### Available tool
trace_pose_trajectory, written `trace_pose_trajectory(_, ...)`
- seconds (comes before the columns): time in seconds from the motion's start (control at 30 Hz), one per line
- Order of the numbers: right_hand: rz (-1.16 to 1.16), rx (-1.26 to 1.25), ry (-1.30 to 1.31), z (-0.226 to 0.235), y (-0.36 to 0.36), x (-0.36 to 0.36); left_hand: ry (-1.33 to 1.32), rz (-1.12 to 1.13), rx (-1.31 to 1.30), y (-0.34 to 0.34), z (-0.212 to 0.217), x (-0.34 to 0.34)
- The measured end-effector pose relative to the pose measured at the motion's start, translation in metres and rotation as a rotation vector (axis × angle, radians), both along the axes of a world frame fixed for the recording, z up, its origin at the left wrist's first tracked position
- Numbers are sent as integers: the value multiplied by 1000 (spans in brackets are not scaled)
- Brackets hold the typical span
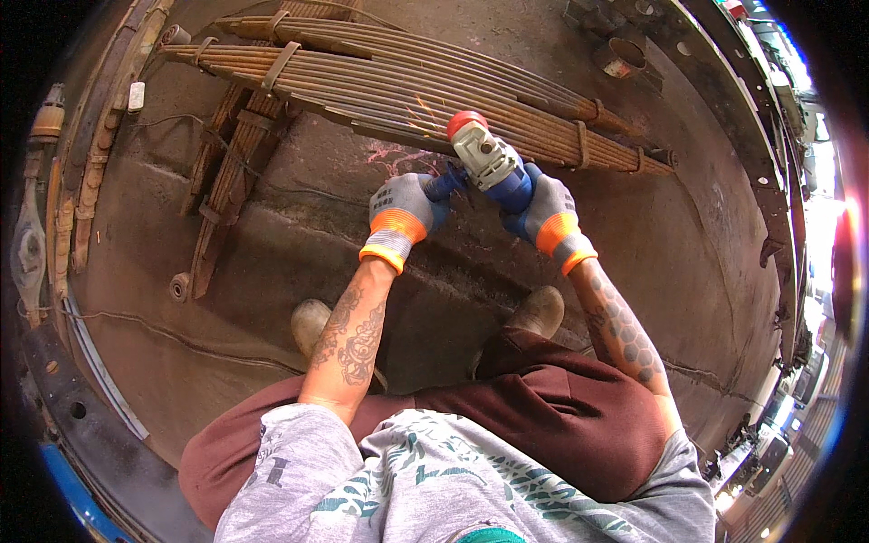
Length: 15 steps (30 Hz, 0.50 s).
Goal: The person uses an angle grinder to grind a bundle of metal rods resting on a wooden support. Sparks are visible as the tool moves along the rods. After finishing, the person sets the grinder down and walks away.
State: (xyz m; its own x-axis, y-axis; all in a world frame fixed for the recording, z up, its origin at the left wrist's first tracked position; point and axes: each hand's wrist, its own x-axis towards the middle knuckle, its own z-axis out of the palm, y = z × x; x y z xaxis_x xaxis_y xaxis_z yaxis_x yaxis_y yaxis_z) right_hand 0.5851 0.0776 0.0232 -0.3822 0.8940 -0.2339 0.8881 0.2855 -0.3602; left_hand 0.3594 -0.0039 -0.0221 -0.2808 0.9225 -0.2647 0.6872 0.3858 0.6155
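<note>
An angle grinder [493, 161] with a blue body, a grey metal head and a red front part is held in both hands. My right hand [544, 204], in a grey and blue glove with an orange cuff, is closed round its body. My left hand [405, 210], gloved alike, grips the blue side handle [445, 184]. The grinder's head is over the near edge of a rusty leaf spring pack [380, 86], where orange sparks fly up and left. The disc itself is hidden. A second leaf spring pack [434, 41] lies just behind.
More rusty leaf springs [222, 195] lie on the floor at left, with an eye end toward me. A dark cable [190, 341] crosses the floor. At back right stands a rusty can [621, 58]. Metal rails [95, 172] line the left side. My boots [536, 314] are below the grinder.
</note>
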Motion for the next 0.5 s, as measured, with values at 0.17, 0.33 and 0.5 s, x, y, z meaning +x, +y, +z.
trace_pose_trajectory(0.17,25,-21,-5,14,-2,0,39,24,-3,-5,14,2)
trace_pose_trajectory(0.33,41,57,98,18,-4,-1,51,52,-2,-13,33,0)
trace_pose_trajectory(0.5,73,28,68,37,-7,-6,50,94,73,-21,35,-3)
